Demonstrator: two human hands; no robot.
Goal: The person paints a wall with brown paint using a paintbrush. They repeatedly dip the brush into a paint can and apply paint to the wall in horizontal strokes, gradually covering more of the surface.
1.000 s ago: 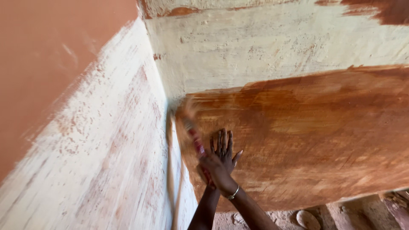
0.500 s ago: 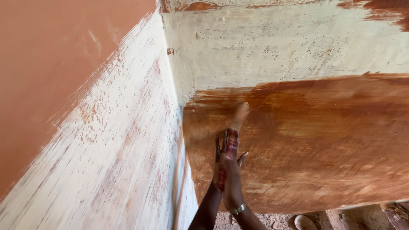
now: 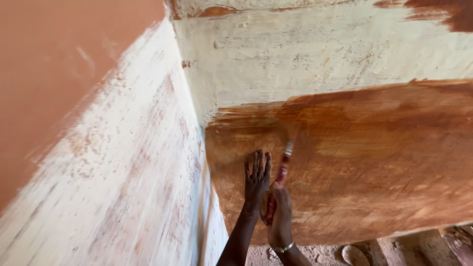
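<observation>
While left hand (image 3: 257, 180) presses wall (image 3: 374, 162) | right hand (image 3: 280, 216) grips paintbrush (image 3: 283, 170)

Red-handled paintbrush (image 3: 282, 170) tilted upright against brown wet wall (image 3: 374, 162).

We're looking into an inside corner (image 3: 199, 123) where two rough plastered walls meet. The left wall (image 3: 123, 187) runs away at a steep angle: smooth terracotta-orange paint (image 3: 54, 64) fills its upper left, and below a ragged diagonal edge it turns chalky white, flecked with reddish specks. The facing wall (image 3: 315, 54) is pale cream and streaky across its upper part; under that, a broad band of wet-looking rusty brown coating (image 3: 374, 162) spreads to the right edge, uneven and blotchy. More brown shows in the top right corner. Along the bottom edge, a strip of sandy ground (image 3: 325, 253) with a few stones. Soft, even daylight, no hard shadows.
</observation>
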